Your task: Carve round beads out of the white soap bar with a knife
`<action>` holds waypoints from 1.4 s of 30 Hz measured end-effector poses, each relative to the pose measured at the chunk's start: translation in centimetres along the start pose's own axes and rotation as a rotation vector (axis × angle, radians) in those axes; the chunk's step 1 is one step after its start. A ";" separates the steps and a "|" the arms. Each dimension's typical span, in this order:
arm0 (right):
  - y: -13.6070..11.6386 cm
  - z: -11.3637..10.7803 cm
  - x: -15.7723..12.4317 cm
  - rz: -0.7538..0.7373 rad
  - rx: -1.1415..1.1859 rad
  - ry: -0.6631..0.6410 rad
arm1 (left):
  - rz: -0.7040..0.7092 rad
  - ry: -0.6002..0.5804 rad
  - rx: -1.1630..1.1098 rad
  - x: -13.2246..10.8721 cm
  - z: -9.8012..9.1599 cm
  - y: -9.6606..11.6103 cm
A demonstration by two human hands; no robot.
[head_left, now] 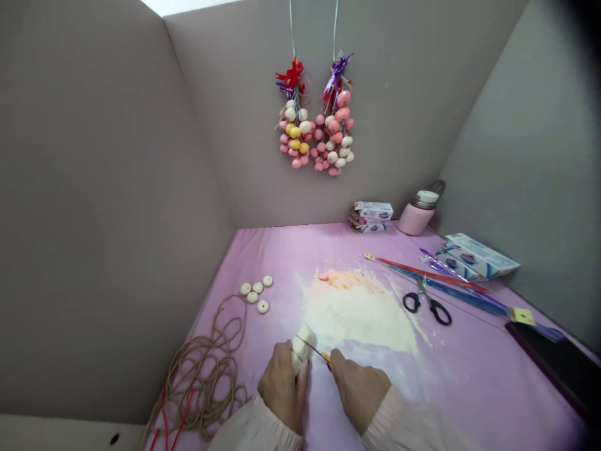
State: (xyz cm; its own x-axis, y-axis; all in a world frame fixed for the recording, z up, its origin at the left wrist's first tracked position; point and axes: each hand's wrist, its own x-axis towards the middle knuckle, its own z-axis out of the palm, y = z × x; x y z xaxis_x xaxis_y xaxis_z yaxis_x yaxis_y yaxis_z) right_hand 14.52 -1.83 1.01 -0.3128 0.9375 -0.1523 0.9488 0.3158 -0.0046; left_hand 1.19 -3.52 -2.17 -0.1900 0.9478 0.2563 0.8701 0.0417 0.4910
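Note:
Near the front of the table, my left hand (285, 383) is closed around a white bar of soap (300, 352), with the soap's far end sticking out past the fingers. My right hand (357, 387) grips the yellow handle of a thin metal-bladed tool (313, 348), whose kind I cannot make out. Its slim blade points up and left and lies against the soap. Just beyond both hands spreads a heap of pale soap shavings (364, 314), pinkish along its far edge. Several white beads (258, 287) with small holes lie to the left.
A tangle of brown cord (206, 369) covers the left front. On the right are black-handled scissors (426, 304), ribbons (451, 289), a dark flat object (554, 363) and flattened boxes (483, 254). Small boxes (373, 216) and a pink jar (417, 216) stand behind; bead bunches (333, 131) hang above.

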 end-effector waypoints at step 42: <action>0.2 0.2 -0.5 0.055 0.121 -0.100 | -0.045 -0.065 0.002 0.1 -0.5 0.2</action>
State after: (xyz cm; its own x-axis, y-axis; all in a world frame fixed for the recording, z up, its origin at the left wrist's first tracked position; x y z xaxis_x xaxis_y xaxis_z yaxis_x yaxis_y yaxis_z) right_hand 14.89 -2.28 0.94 -0.2600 0.9318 -0.2533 0.9647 0.2389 -0.1114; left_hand 1.06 -3.59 -1.63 -0.1987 0.9635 0.1796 0.8625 0.0849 0.4990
